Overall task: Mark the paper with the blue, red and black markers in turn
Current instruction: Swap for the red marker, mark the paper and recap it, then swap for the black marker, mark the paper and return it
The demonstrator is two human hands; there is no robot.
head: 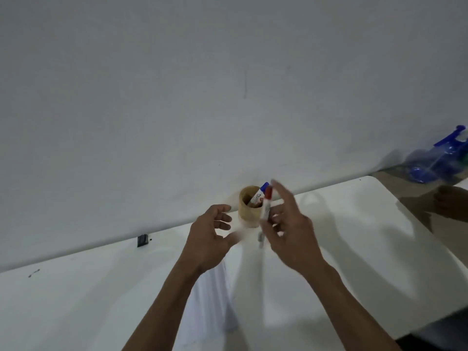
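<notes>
The right hand (291,231) has its fingers (268,224) clamped on the red marker (267,203), just beside the cup (249,211) on the tabletop (76,300). The left hand (210,239) hovers with fingers apart; the blue marker (260,193) stands in the cup, the paper (215,300) below.

Nothing here can truly be read. The blue-capped marker (258,197) standing in the round holder (249,211) carries a small dark print on its white barrel, but it is too blurred to make out a single letter. The red-capped marker (266,206) beside it shows only smeared grey marks on its barrel, and the small dark tag (142,240) at the table's far edge (76,254) bears no legible writing.
</notes>
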